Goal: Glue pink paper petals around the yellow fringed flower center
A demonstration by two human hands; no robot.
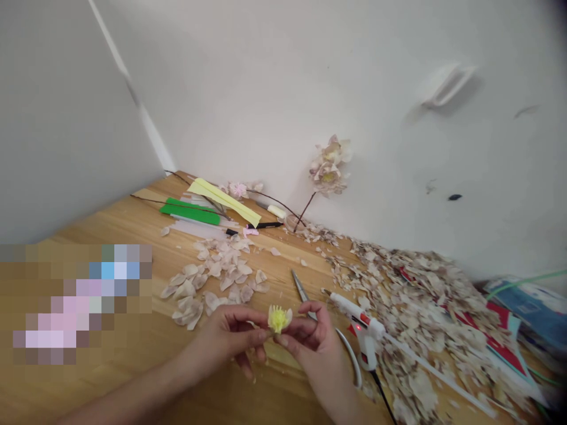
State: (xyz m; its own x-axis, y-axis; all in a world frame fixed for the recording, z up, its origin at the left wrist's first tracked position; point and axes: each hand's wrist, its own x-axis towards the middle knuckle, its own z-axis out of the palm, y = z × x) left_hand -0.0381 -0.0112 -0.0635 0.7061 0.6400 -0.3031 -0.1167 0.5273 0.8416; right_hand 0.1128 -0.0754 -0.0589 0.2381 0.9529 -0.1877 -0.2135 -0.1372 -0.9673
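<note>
A small yellow flower centre (277, 319) with pale petals at its sides is held between my two hands, low in the middle of the view. My left hand (237, 337) pinches its base from the left with thumb and fingers. From the right, my right hand (316, 339) grips it by the thumb and fingertips. Just beyond the right hand lie scissors (300, 287), partly hidden by it. A white glue gun (365, 327) with a small red light rests to the right, a long glue stick in its back.
Loose petals (230, 260) lie beyond my hands, and a large heap (425, 295) covers the right side. Farther back are green paper (190, 211), a yellow strip (225, 202), a black pen (268, 225) and an upright flower stem (305, 211) by the wall.
</note>
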